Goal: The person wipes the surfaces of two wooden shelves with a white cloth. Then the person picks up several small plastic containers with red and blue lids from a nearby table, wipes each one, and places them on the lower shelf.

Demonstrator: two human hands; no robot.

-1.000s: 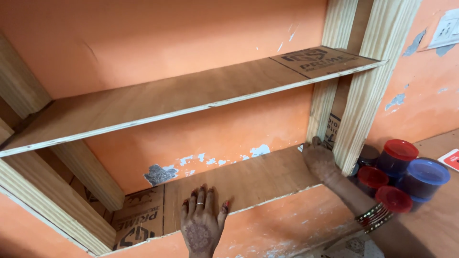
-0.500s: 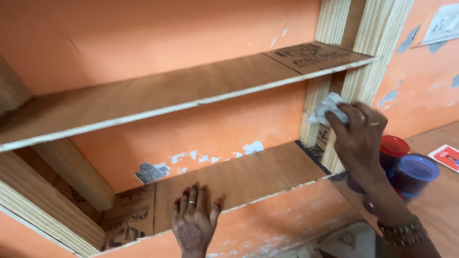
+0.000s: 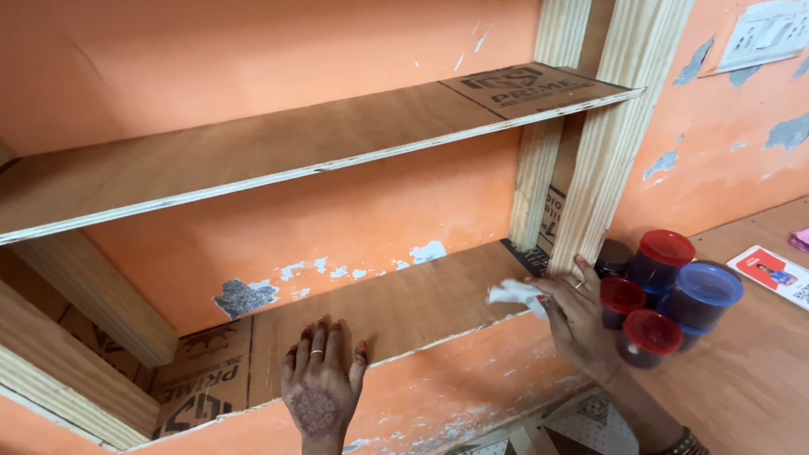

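On the lower shelf [image 3: 421, 303], the right hand [image 3: 581, 316] has brought the white cloth [image 3: 514, 293] down from the upright, pinching it; left hand [image 3: 322, 388] remains flat, fingers spread; wiping continues here.

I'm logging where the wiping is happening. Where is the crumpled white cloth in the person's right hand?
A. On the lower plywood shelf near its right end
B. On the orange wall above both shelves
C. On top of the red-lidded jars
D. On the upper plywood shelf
A: the right hand holds the crumpled white cloth down on the lower plywood shelf, close to the pale wooden upright.
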